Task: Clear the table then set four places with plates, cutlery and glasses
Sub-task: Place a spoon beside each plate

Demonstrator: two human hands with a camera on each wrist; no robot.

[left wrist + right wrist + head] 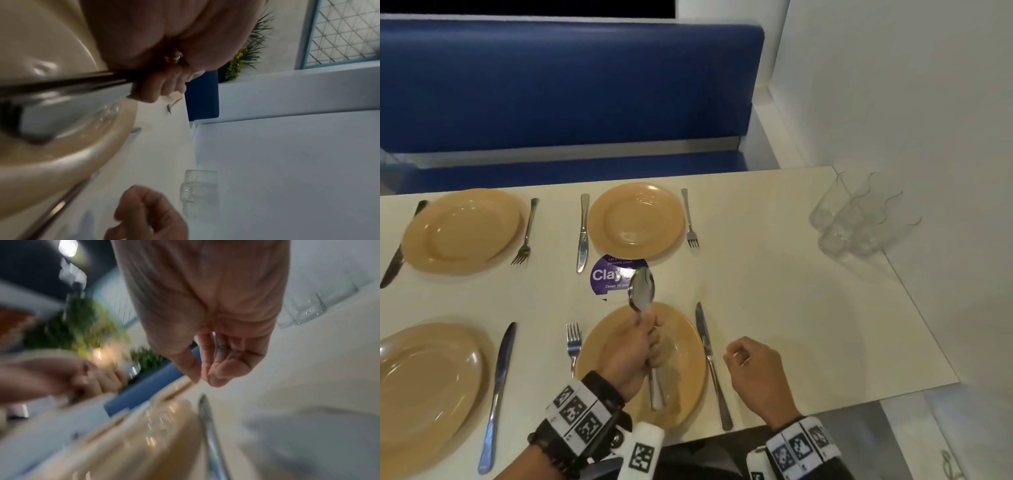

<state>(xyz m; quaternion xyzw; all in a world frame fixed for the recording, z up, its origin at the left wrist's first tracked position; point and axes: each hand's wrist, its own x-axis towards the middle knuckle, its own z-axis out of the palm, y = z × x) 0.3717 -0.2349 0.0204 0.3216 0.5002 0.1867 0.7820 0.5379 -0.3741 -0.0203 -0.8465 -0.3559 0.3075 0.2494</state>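
My left hand [645,342] grips a bundle of steel spoons [642,291] by their handles, bowls up, over the near right tan plate [685,387]. In the left wrist view the spoon handles [61,87] run out from my curled left hand [160,87]. My right hand [746,363] hovers just right of that plate's knife [710,359], fingers loosely curled and holding nothing. In the right wrist view the right hand [205,376] hangs above the knife [207,415]. A fork [574,342] lies left of the plate.
Three more tan plates [635,221] [462,229] [424,377] each have a knife and fork beside them. Several clear glasses [856,219] stand grouped at the table's far right by the wall. A purple sticker [609,275] marks the table's middle. A blue bench [568,85] runs behind.
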